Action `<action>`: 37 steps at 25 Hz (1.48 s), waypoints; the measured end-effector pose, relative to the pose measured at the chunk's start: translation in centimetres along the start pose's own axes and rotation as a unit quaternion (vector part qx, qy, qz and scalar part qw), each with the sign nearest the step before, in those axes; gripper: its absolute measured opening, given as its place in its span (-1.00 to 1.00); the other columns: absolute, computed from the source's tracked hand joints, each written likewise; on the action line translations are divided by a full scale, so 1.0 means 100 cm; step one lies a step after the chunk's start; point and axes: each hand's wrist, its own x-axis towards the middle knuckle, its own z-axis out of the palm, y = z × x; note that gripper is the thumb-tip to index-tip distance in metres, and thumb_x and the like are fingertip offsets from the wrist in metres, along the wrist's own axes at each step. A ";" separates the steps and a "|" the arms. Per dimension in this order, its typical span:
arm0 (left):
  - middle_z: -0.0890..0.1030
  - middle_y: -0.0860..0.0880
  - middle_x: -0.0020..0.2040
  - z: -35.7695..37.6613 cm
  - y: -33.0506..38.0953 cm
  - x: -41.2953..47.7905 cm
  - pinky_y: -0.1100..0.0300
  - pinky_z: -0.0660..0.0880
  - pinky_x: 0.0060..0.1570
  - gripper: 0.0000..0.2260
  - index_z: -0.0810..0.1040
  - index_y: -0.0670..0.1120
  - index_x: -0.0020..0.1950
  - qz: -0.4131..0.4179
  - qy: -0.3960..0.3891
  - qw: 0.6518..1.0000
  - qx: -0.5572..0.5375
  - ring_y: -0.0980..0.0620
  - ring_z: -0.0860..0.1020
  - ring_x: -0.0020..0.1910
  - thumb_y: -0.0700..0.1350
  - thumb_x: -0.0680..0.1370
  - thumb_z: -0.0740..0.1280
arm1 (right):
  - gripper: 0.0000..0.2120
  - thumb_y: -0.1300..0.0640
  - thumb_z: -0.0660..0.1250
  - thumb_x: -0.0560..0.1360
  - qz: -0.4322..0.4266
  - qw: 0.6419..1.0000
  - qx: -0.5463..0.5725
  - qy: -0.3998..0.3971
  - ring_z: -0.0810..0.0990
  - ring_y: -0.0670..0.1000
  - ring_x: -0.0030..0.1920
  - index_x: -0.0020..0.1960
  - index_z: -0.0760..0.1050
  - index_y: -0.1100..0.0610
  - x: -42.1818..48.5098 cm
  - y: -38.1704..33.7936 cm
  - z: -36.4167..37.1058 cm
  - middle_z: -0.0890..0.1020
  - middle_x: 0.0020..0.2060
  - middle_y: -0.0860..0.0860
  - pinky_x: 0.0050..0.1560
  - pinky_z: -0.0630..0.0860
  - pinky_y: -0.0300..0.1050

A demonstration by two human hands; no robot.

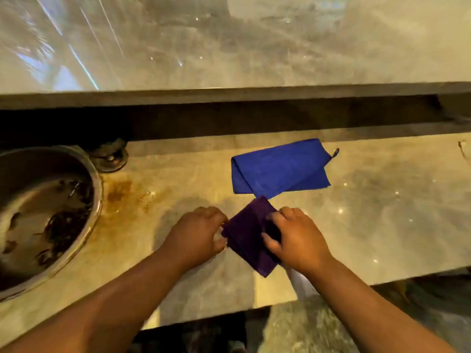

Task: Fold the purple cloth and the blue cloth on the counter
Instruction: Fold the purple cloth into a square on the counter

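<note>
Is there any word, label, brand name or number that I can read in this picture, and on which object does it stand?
None: no readable text appears anywhere.
The blue cloth has a small loop tag at its corner, but no print shows on it.
The purple cloth, the counter and the metal sink carry no writing.
</note>
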 end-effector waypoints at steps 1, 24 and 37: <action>0.64 0.04 0.16 0.011 0.002 0.004 0.01 0.56 0.02 -0.63 0.61 0.06 0.20 0.028 -0.024 0.999 0.014 -0.06 0.60 0.11 0.15 0.45 0.33 | -0.54 -0.27 0.30 0.47 -0.013 1.000 -0.005 -0.020 0.57 0.16 -0.02 0.15 0.61 0.05 -0.005 0.001 0.013 0.63 -0.01 0.04 -0.06 0.55 0.09; 0.59 -0.06 0.07 0.026 0.024 0.016 0.00 0.37 -0.09 -0.83 0.60 -0.04 0.12 0.063 -0.037 0.988 0.138 -0.14 0.57 0.03 -0.07 0.61 0.25 | -0.81 -0.06 0.47 0.44 -0.039 0.996 -0.072 -0.047 0.48 0.15 -0.23 -0.04 0.60 0.02 -0.031 -0.036 0.042 0.58 -0.14 0.06 -0.31 0.37 -0.04; 0.60 -0.04 0.06 0.024 0.029 0.018 0.05 0.30 -0.14 -0.83 0.60 -0.02 0.14 0.098 -0.065 0.978 0.172 -0.10 0.54 0.02 -0.10 0.61 0.27 | -0.84 0.15 0.49 0.29 0.014 0.996 -0.076 -0.044 0.54 0.19 -0.24 -0.15 0.61 0.15 -0.036 -0.028 0.048 0.58 -0.21 0.11 -0.35 0.31 -0.06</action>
